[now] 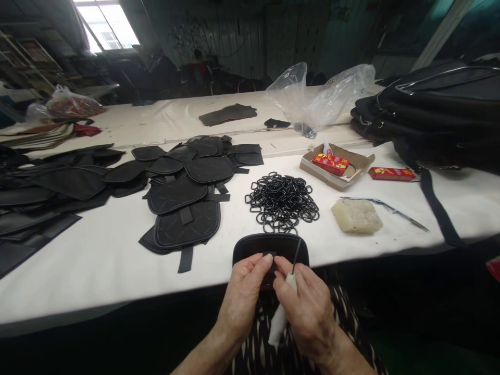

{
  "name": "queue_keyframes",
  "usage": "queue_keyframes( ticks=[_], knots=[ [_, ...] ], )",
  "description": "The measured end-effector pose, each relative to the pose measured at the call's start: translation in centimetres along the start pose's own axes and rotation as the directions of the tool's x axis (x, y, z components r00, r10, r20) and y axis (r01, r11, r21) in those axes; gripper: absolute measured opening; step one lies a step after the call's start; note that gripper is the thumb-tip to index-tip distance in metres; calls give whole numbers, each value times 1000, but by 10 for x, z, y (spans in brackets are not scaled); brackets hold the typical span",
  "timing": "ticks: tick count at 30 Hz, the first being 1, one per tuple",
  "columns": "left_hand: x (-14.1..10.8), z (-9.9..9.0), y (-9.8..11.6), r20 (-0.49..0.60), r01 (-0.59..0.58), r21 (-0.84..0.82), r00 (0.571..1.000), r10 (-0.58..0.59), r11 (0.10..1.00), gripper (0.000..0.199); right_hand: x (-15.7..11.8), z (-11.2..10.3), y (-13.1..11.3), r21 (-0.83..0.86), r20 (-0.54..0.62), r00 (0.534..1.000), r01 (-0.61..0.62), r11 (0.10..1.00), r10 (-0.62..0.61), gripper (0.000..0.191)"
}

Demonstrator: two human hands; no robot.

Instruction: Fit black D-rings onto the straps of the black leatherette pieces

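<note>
On the white table [105, 276], black flaps [189, 224] are piled, done or not unclear. Another flap [252, 247] is held at the near edge, seemingly midway; many rings [283, 200] are heaped, unused. In the curled right hand [310, 297], a white-handled tool [278, 323] is gripped; by the closed left hand [244, 286], a tab [270, 253] is pinched.

Window [105, 23], upper left: divided panes, admits bright daylight; surroundings dim. Back wall [253, 49]: dark, vertically ribbed. Shelving [37, 54]: far left, loaded. Worktable [97, 273]: foreground, white-topped; pale second table [164, 117] stands behind. Post [443, 36]: slanted, upper right. Floor [441, 351]: dark, greenish.
</note>
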State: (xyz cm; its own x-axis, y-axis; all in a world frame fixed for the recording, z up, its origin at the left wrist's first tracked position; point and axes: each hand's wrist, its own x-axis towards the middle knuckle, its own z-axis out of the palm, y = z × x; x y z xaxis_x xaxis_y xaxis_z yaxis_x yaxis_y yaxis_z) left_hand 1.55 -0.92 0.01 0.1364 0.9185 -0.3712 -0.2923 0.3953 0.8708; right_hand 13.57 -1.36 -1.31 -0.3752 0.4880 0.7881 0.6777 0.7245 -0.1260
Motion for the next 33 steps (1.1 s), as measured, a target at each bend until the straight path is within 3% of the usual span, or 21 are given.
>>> queue_keyframes(
  ticks=[17, 33],
  knots=[
    [0, -2, 3, 80, -1, 15, 997, 0, 1000, 26, -2, 3, 0, -66, 15, 1000, -3, 998, 4, 15],
    [2, 0, 6, 30, 65, -53, 998, -64, 996, 29, -3, 3, -2, -73, -10, 1000, 1, 997, -2, 12]
  ],
)
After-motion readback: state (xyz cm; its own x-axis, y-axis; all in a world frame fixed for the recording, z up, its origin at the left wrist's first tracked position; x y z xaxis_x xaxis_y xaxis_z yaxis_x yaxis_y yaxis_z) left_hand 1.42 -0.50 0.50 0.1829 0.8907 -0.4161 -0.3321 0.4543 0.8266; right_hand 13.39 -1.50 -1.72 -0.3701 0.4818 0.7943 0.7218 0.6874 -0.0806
